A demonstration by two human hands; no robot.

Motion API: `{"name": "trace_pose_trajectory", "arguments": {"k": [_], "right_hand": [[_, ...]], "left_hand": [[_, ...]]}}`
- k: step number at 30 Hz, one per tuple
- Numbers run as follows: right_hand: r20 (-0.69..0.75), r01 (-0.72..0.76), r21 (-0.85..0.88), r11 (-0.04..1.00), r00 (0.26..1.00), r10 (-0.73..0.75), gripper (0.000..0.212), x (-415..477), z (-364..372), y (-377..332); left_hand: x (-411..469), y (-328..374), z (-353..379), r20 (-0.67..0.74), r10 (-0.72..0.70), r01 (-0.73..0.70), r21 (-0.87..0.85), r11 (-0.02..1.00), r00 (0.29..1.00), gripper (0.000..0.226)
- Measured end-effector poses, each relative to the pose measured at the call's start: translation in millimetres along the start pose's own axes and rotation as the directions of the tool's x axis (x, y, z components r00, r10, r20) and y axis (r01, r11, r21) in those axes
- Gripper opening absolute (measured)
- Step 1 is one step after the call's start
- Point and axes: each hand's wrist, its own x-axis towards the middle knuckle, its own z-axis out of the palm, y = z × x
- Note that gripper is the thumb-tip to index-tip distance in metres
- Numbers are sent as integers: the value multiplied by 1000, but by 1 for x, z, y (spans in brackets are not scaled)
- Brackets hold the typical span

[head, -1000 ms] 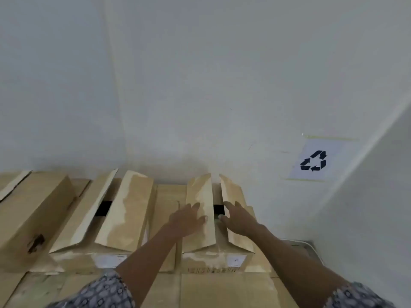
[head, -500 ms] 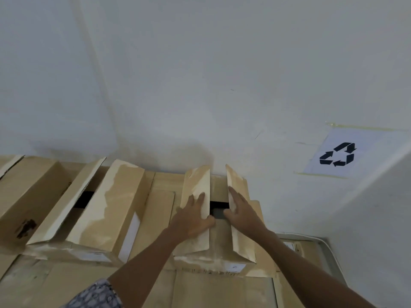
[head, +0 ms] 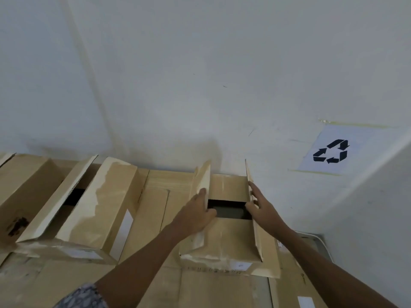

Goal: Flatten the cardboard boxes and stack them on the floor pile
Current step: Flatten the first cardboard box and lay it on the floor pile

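Observation:
A small brown cardboard box (head: 224, 245) stands against the white wall, right of centre, on a layer of flat cardboard (head: 144, 283). Its two long top flaps stand nearly upright, and a dark opening shows between the short inner flaps. My left hand (head: 196, 213) grips the left flap (head: 202, 181), thumb inside the opening. The right flap (head: 253, 210) is held by my right hand (head: 261, 206), fingers along its inner face.
A larger box (head: 89, 216) with half-open flaps stands to the left, another box (head: 20, 192) beyond it at the left edge. A paper sheet with a recycling sign (head: 331, 151) is taped to the wall at right. A grey frame edge (head: 320, 243) shows at lower right.
Both hands have spread the small box's long flaps apart, from leaning inward to nearly upright. The dark opening has become visible. The view has shifted closer.

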Motion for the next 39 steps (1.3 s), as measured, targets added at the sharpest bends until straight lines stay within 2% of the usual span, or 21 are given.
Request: {"name": "trace_pose_trajectory", "arguments": {"k": [2, 4, 5, 7, 8, 9, 10, 12, 14, 16, 19, 21, 23, 27, 29, 31, 32, 35, 36, 38, 39], "right_hand": [[-33, 28, 7, 1000, 999, -28, 54, 0, -10, 2], [-82, 98, -26, 995, 992, -100, 49, 1, -21, 2], [-100, 136, -83, 987, 985, -144, 50, 2, -26, 4], [-103, 148, -351, 925, 975, -195, 56, 7, -32, 11], [-102, 99, -564, 820, 977, -188, 62, 11, -32, 13], [-89, 55, -746, 664, 979, -181, 68, 15, -29, 14], [-54, 32, -858, 513, 987, -152, 71, 18, -26, 12], [0, 22, -951, 307, 997, -73, 72, 24, -18, 7], [-3, 4, -988, 156, 999, -43, 69, 30, -15, 2], [-20, -18, -998, 57, 999, -38, 65, 39, -15, -1], [1, 1, -1000, 21, 1000, -26, 66, 55, -12, -2], [11, 11, -1000, -6, 999, -41, 70, 67, -9, -1], [15, 11, -996, -88, 999, -44, 76, 76, -3, 1], [37, 39, -976, -216, 999, 10, 73, 91, 9, 3], [49, 51, -981, -189, 999, 14, 75, 99, 10, 5], [40, 42, -992, -120, 999, 25, 71, 104, 8, 6], [33, 35, -996, -80, 999, 26, 67, 106, 5, 5], [26, 24, -994, 103, 1000, 15, 49, 112, -10, -1], [35, 33, -982, 188, 999, 7, 41, 116, -17, -2], [31, 29, -938, 347, 1000, -1, 30, 122, -31, -3], [7, 8, -914, 405, 1000, -5, 27, 126, -37, -2]], "left_hand": [[1, 1, -10, -77, 8, -3, 65, 998, 997, 51], [0, -1, -17, -119, -21, 48, 236, 971, 993, 61], [-3, -2, -19, -145, -27, 82, 386, 919, 989, 69], [-7, -5, -20, -185, 65, 89, 716, 692, 981, 85], [-10, -3, -20, -160, 118, 62, 812, 580, 980, 87], [-10, -1, -19, -110, 143, 25, 867, 497, 984, 81], [-9, 0, -15, -59, 150, -12, 901, 434, 987, 68], [-5, -1, -7, -23, 82, -8, 935, 353, 996, 45], [-3, -3, 1, -62, -23, 66, 954, 294, 998, 41], [-1, -9, 6, -90, -56, 102, 957, 273, 994, 43], [2, -21, 12, -84, -19, 86, 955, 285, 996, 51], [-1, -25, 13, -48, -13, 49, 943, 330, 999, 57], [-4, -28, 12, -20, -9, 22, 925, 380, 1000, 59], [-3, -33, 6, -30, -7, 30, 865, 500, 1000, 55], [-5, -28, 1, -54, -8, 49, 824, 565, 999, 53], [-9, -26, -6, -28, -40, 47, 777, 628, 999, 54], [-9, -29, -8, -67, 17, 38, 741, 671, 998, 55], [-18, -25, -15, -167, 30, 84, 632, 770, 985, 58], [-21, -22, -16, -195, -3, 120, 592, 797, 981, 54], [-28, -15, -17, -174, -233, 284, 395, 874, 957, 42], [-33, -9, -19, -108, -373, 388, 252, 887, 922, 43]]}}
